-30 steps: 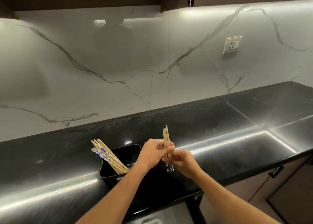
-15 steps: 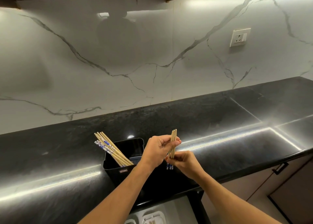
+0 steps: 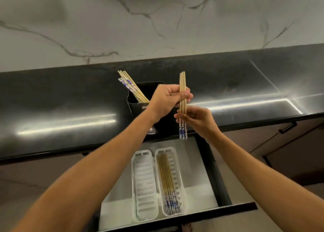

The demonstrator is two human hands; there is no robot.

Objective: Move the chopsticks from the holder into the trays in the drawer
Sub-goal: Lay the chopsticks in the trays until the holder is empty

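Chopsticks (image 3: 182, 95), a small upright bundle, are pinched between the closed left hand (image 3: 168, 100) above and right hand (image 3: 198, 119) below, likely to square their ends before lowering them to the trays (image 3: 145, 184) beneath both hands.

The chopsticks (image 3: 182, 91) look like wood. The table (image 3: 70, 98) is black and shiny. The trays (image 3: 144, 184) look like white plastic.
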